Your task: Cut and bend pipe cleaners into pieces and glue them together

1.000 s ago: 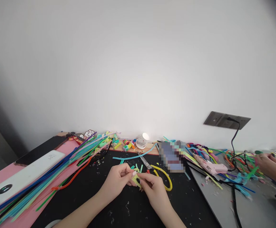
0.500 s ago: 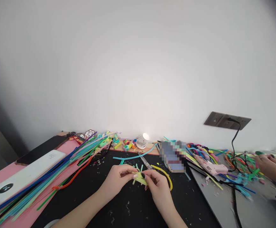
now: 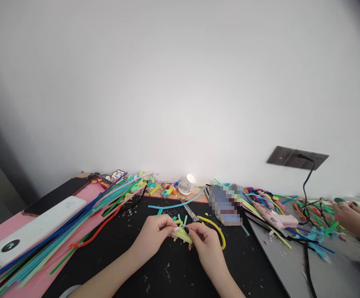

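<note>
Over the black mat, my left hand and my right hand pinch a small bundle of pale yellow-green pipe cleaner pieces between thumbs and fingers. The thumbs nearly meet on it, and the fingers hide part of the bundle. Short teal pieces show just behind it. Beyond my right hand lie scissors and a bent yellow pipe cleaner. A light blue pipe cleaner curves across the back of the mat.
Long pipe cleaners and a white power bank lie at left. A paper cup stands near the wall. Rightward are a phone, a pink glue gun with a black cord, and another person's hands.
My hands stay nearly in place, both still pinching the yellow-green bundle. The bundle has shifted slightly between the fingers, and the whole view has moved a little.
</note>
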Demonstrator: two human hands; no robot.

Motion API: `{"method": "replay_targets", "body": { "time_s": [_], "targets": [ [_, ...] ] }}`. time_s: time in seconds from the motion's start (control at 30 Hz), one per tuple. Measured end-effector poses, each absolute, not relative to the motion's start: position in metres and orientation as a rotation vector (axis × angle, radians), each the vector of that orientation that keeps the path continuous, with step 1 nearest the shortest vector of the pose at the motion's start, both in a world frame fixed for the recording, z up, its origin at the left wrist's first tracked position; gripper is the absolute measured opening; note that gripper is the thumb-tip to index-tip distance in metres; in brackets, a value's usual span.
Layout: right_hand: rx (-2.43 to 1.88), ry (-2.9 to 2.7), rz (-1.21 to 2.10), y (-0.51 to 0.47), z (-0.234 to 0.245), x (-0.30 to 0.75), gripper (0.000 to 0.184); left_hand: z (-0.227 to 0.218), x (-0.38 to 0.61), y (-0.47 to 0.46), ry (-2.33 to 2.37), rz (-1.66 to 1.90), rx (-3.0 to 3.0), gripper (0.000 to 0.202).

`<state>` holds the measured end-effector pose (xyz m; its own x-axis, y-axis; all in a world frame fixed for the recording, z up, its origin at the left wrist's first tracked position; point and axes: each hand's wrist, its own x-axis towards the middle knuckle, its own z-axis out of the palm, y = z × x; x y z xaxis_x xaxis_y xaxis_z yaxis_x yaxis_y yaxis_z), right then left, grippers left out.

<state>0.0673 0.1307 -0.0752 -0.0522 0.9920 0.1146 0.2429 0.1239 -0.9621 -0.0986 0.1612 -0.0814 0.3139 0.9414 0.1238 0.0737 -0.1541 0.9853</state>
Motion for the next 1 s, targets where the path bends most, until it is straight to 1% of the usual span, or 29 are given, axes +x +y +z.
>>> {"method": "replay_targets", "body": {
  "time_s": [0.1, 0.2, 0.23, 0.4, 0.57, 0.7, 0.8, 0.9, 1.0],
  "targets": [
    [-1.270, -1.406, 1.017, 0.1309, -0.0751, 0.0680, 0.019, -0.0825, -0.0961, 0.1615, 0.906, 1.021, 1.414, 0.012],
    [-1.246, -1.318, 1.052, 0.1318, -0.0759, 0.0683, 0.021, -0.0829, -0.0938, 0.1621, 0.824, 0.961, 1.259, 0.032],
    [-1.232, -1.300, 1.073, 0.1321, -0.0762, 0.0680, 0.021, -0.0827, -0.0934, 0.1624, 0.816, 0.942, 1.223, 0.036],
    [-1.198, -1.322, 1.167, 0.1319, -0.0773, 0.0640, 0.018, -0.0806, -0.0954, 0.1637, 0.889, 0.973, 1.185, 0.024],
    [-1.213, -1.376, 1.174, 0.1313, -0.0784, 0.0617, 0.013, -0.0809, -0.0978, 0.1648, 0.930, 1.017, 1.182, 0.028],
    [-1.235, -1.359, 1.141, 0.1317, -0.0789, 0.0623, 0.015, -0.0804, -0.0974, 0.1647, 0.927, 1.028, 1.144, 0.028],
    [-1.223, -1.356, 1.144, 0.1315, -0.0793, 0.0620, 0.018, -0.0779, -0.0964, 0.1623, 0.887, 0.955, 1.156, 0.030],
    [-1.210, -1.366, 1.187, 0.1311, -0.0810, 0.0610, 0.022, -0.0775, -0.0951, 0.1595, 0.789, 0.867, 1.241, 0.026],
    [-1.201, -1.384, 1.231, 0.1308, -0.0835, 0.0602, 0.023, -0.0800, -0.0944, 0.1586, 0.785, 0.875, 1.303, 0.025]
  ]
}}
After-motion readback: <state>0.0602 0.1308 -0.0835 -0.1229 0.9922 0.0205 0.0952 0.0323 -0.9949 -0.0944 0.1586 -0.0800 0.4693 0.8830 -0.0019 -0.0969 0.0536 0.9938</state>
